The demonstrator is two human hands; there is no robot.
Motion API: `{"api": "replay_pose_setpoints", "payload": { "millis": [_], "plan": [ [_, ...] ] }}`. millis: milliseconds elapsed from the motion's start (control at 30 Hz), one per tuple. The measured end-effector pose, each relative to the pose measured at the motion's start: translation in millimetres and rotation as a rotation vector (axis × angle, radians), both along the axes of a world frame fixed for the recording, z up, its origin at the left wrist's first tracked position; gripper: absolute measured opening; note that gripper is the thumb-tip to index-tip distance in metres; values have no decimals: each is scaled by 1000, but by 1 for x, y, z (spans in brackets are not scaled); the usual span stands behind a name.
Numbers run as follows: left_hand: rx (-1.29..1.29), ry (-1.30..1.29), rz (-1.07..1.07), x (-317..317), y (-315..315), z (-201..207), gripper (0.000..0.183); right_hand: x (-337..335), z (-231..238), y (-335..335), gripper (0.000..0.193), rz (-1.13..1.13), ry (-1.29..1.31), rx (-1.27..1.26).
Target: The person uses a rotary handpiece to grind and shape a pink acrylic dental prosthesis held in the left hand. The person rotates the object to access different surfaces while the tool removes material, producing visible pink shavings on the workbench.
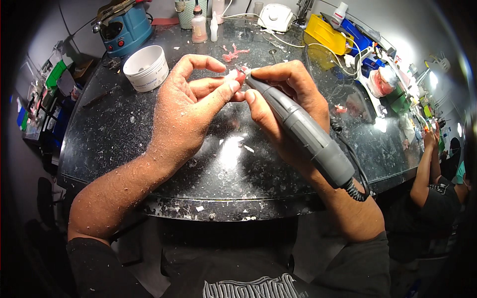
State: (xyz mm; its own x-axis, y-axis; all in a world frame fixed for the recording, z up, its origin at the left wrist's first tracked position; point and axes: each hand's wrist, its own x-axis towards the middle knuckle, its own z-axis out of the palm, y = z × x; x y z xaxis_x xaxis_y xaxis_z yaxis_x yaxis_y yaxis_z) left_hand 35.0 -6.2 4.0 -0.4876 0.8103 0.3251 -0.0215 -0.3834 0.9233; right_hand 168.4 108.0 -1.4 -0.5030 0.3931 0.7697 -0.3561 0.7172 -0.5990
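My left hand [181, 104] pinches a small pink and whitish piece [240, 75], apparently part of a denture, between thumb and fingers. My right hand [300, 89] is wrapped round a dark grey rotary handpiece [310, 136]. The handpiece's narrow end points up and left, right beside the pink piece. Fingertips and the tool hide the bit, so contact cannot be made out. A coiled black cord [355, 191] leaves the handpiece's rear. Pale specks of dust cover my left hand and forearm. Behind the hands lies a branched pink scrap [234, 52].
The black worktop [114, 144] is strewn with shavings. A white tub [146, 69] stands left, before a blue machine [126, 32]. Bottles [198, 27] and a white device [275, 18] line the back. Right are a yellow bin [328, 36], a dental model [382, 82] and another person's arm [425, 169].
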Motion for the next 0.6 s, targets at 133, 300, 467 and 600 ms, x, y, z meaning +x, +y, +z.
{"api": "replay_pose_setpoints", "payload": {
  "millis": [133,300,467,600],
  "plan": [
    [-13,10,-10,-1,0,-1,33,-1,0,0,25,-9,-7,17],
    [-22,40,0,-1,1,-1,34,1,1,0,26,15,-17,-5],
    [39,23,-2,2,3,-2,29,6,8,-5,28,-44,-24,-74],
    [17,-24,-26,3,2,1,36,5,5,-2,28,-76,-39,9]
  ]
}}
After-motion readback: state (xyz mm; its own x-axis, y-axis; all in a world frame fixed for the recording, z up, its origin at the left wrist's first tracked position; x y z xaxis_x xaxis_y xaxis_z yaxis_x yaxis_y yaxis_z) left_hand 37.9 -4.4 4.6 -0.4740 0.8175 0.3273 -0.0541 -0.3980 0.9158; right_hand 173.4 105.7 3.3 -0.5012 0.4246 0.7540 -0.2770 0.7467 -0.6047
